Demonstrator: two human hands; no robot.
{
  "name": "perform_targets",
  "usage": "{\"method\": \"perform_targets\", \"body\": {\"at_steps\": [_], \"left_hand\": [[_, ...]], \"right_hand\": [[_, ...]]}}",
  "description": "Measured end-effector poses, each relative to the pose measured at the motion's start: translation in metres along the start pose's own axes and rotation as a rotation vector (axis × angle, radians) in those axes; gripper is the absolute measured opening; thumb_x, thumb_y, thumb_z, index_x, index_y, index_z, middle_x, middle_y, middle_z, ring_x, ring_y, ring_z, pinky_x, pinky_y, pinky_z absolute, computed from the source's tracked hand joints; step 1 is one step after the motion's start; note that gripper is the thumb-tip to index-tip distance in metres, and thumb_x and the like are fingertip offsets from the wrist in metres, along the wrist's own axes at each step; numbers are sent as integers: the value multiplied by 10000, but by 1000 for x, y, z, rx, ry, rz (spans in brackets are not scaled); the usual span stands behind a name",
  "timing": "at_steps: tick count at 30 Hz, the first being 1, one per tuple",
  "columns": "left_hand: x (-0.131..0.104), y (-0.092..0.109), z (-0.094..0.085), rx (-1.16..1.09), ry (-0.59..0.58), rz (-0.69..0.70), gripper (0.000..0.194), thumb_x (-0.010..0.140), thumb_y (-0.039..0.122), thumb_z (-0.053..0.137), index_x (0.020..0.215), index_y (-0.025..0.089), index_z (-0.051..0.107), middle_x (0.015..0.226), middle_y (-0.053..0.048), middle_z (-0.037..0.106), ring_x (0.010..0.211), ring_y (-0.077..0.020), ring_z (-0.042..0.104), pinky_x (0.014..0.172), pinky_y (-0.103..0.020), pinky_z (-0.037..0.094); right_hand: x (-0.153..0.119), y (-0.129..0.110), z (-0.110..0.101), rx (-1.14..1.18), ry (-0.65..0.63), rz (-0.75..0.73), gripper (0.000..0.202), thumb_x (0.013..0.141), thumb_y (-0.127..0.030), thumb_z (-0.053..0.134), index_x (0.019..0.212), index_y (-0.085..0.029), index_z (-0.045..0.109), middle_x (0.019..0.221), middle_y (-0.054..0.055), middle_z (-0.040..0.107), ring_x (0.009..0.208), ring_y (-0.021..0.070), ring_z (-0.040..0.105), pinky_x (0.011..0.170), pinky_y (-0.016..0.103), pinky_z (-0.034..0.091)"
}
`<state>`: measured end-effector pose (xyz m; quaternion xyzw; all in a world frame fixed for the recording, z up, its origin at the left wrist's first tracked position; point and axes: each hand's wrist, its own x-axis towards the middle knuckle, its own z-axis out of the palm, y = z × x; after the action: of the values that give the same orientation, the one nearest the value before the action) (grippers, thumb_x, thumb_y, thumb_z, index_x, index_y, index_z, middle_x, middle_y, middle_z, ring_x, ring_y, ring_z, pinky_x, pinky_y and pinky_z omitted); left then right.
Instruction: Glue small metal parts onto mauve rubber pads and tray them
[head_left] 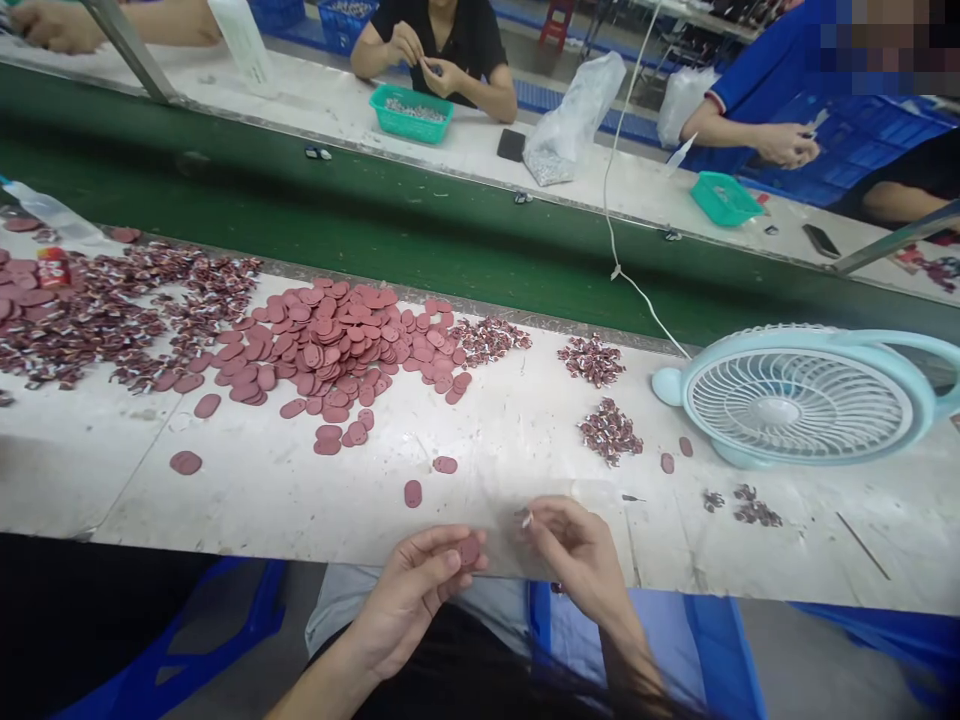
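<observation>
My left hand (412,590), at the table's front edge, pinches a dark red oval piece (469,550) between thumb and fingers. To its right, my right hand (577,550) is closed at the fingertips on a small shiny part (525,519), too small to make out fully. The two hands are apart. Just beyond them lie two loose red ovals, one (413,493) upright in view and another (445,465) sideways. Behind my right hand rests a clear bottle (596,489) with a dark thin tip, partly hidden by the fingers.
A large heap of red ovals (330,340) spreads at centre left, beside small brown-and-white parts (97,310). Smaller piles (610,432) lie right of centre. A light blue fan (795,400) lies at right. Across the green channel (450,225), other people work at a bench with green baskets (411,125).
</observation>
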<state>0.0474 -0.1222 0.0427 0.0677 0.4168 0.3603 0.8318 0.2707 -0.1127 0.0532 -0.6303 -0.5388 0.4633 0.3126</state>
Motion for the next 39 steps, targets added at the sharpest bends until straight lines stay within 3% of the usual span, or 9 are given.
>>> {"method": "perform_targets", "body": {"at_steps": [5,7,10,14,21,25,30,33,39], "left_hand": [[3,-7,9,66,-24,26,233,761,218,833,984,165,790,1139,-122,795,933,-205,755,778,-245,568],[2,-10,11,97,-36,50,234,750,232,842,974,182,795,1152,-115,792,964,-224,752,785,-260,568],[0,-13,11,144,-64,99,223,754,247,839,969,208,799,1167,-95,790,1001,-228,740,792,-269,572],[1,-17,8,208,-118,161,215,764,251,831,975,214,802,1142,-91,799,1035,-236,734,867,-309,582],[4,-22,6,211,-188,160,220,782,165,810,991,229,792,1075,-67,818,990,-213,757,871,-297,584],[5,-21,11,191,-152,126,184,744,159,841,911,213,783,1030,-64,826,943,-204,764,859,-290,576],[6,-23,17,280,-111,156,92,734,220,847,693,174,779,913,-60,823,828,-177,734,715,-230,550],[5,-26,18,303,-105,156,104,737,251,842,684,176,793,858,-61,815,772,-169,709,674,-229,532],[4,-30,21,311,-55,184,130,766,287,817,693,182,795,848,-72,800,812,-200,706,671,-254,525]], "right_hand": [[-36,1,18,400,172,127,161,810,-363,732,797,-247,620,671,-15,710,560,154,669,531,270,552],[-46,-1,24,417,216,167,197,789,-348,758,899,-276,611,720,-17,745,607,166,696,580,285,584],[-54,-8,27,382,161,219,345,777,-347,770,1079,-310,609,846,11,807,713,207,760,677,335,639],[-54,-21,23,272,74,124,139,799,-324,741,930,-278,737,842,24,821,701,195,775,650,283,647],[-50,-23,24,174,80,61,118,819,-309,724,924,-291,774,744,-12,788,598,123,719,559,192,599],[-53,-17,22,181,55,111,121,822,-327,727,928,-289,773,779,-9,797,624,126,721,575,201,596],[-51,-24,11,165,-38,153,138,842,-354,714,939,-277,775,820,-2,802,688,128,730,629,205,593],[-49,-27,7,170,-50,154,145,843,-356,717,948,-274,772,856,1,805,707,121,724,642,200,582],[-49,-20,12,338,-19,233,149,835,-369,731,911,-243,753,724,-24,746,637,108,691,615,205,576]]}}
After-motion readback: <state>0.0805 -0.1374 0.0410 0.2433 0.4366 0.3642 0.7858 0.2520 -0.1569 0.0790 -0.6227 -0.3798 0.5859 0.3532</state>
